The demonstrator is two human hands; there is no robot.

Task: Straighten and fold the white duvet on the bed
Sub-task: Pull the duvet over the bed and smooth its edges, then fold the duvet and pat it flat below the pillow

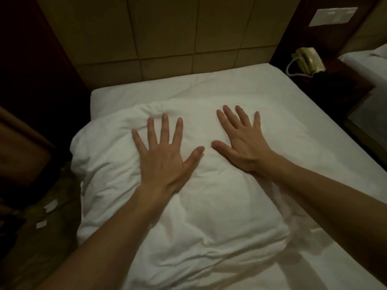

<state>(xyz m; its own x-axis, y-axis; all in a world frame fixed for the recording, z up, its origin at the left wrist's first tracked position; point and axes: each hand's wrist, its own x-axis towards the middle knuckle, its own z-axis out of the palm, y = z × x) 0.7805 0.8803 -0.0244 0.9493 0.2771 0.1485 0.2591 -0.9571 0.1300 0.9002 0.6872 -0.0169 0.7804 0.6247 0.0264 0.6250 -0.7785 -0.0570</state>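
bed (261, 91) bears folded duvet (199, 201) under both hands' spread fingers (165, 126).

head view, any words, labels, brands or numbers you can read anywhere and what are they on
None can be read.
Telephone on the nightstand: keypad markings too small and blurred.
Wall plate: no legible marking.
Paper scraps on the floor: too dark to show print.
White duvet: no tag or label in view.
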